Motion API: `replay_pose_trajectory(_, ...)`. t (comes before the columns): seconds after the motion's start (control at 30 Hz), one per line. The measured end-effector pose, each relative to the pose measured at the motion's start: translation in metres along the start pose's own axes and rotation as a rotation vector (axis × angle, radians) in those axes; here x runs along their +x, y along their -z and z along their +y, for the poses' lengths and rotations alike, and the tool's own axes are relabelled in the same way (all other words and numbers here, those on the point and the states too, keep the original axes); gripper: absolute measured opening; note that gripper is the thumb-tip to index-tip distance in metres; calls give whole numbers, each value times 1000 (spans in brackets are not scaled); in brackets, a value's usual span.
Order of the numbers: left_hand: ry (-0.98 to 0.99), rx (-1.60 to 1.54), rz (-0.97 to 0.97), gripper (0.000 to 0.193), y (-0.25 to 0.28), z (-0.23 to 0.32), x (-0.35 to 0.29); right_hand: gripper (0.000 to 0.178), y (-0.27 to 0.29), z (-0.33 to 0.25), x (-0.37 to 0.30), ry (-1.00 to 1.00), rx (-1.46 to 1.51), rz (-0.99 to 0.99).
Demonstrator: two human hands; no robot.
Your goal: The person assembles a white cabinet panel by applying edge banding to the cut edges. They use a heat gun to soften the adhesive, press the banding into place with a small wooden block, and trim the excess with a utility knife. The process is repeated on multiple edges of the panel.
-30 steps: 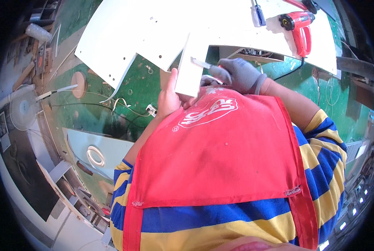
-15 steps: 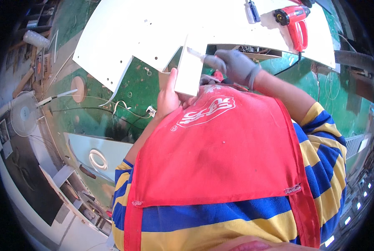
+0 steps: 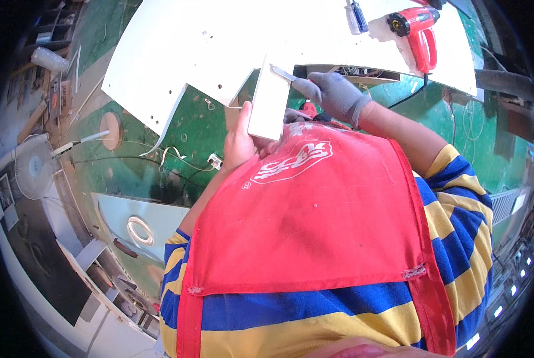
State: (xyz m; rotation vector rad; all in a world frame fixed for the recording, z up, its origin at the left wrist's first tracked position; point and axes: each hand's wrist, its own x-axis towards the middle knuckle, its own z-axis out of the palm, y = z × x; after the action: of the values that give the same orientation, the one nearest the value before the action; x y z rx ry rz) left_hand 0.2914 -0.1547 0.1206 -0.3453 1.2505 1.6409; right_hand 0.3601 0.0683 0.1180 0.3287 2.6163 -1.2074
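My bare left hand [image 3: 239, 143] grips a narrow white board [image 3: 269, 107] near its lower end, thumb along the left edge and fingers beneath. The board stands out from my red apron toward the large white panel [image 3: 159, 59]. In a grey glove, my right hand [image 3: 340, 98] is closed round the handle of a knife [image 3: 283, 73]. Its narrow metal blade points left and lies over the board's upper right part; whether it touches the surface I cannot tell. The underside of the board and most of my left fingers are hidden.
A red heat gun [image 3: 419, 36] lies on the panel at the far right, its cord hanging over the edge. Beside it is a screwdriver [image 3: 359, 18] with a blue handle. A fan [image 3: 35, 166] stands at the left. A white ring [image 3: 140, 230] rests on a pale sheet.
My gloved right hand has shifted slightly right and turned, so the knife blade shows more clearly near the board's top. My left hand keeps its hold on the board.
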Motion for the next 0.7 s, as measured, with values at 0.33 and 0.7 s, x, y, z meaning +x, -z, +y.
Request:
replay_pose_trajectory(0.33,7,-50,1,55,6,-5,6,49,-12,-9,-14,162,36,-26)
replay_pose_trajectory(0.7,-24,42,-29,61,0,-2,7,49,-8,6,-1,51,20,-6)
